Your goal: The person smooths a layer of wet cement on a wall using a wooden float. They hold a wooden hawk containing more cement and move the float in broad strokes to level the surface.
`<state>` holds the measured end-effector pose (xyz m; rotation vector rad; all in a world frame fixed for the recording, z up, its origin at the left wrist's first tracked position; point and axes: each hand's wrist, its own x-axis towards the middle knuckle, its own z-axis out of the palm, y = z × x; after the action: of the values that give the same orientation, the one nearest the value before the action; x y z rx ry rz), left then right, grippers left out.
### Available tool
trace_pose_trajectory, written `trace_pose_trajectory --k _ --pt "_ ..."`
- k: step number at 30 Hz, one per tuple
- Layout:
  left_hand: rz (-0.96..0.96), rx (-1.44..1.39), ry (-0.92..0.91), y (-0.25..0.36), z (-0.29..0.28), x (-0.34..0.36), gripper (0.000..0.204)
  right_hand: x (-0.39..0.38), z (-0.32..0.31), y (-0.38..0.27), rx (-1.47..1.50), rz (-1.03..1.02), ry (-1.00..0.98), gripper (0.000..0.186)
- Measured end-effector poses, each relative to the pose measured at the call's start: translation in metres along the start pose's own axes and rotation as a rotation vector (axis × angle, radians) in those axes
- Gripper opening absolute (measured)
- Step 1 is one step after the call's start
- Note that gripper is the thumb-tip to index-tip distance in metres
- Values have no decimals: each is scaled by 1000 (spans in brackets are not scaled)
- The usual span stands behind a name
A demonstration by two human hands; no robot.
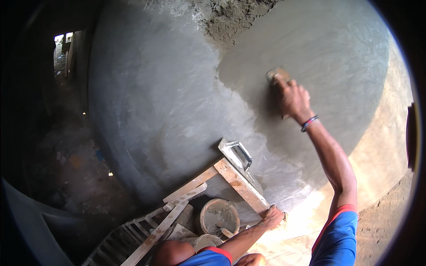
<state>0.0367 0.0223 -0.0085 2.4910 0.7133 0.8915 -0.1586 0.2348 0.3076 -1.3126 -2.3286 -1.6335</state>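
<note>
My right hand [293, 97] grips a blurred flat smoothing tool [278, 72] against the darker, damp-looking grey plaster [337, 66] on the curved-looking surface. My left hand [273, 216] is closed beside the lower end of a wooden board [239, 184]; what exactly is in it is hard to make out. A steel trowel with an open handle [233, 150] rests along that board's upper edge, flat against the paler grey plaster [155, 80]. Below the board is a round bucket [208, 213] with grey mix and a tool handle in it.
Wooden slats [146, 241] form a ladder-like frame at the bottom, near a second container [206, 241]. Rough, unsmoothed mortar [235, 22] shows at the top. A dark area with a bright opening [62, 53] is at the left, sandy ground [381, 226] at lower right.
</note>
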Motion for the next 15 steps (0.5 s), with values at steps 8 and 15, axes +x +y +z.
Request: trace_pose_trajectory --k 8,15 --pt "58 23 75 14 28 2 15 99 11 -22 144 235 175 27" --pt "94 -42 -103 7 -9 -4 38 -52 47 -57 -28 -345 -258 48"
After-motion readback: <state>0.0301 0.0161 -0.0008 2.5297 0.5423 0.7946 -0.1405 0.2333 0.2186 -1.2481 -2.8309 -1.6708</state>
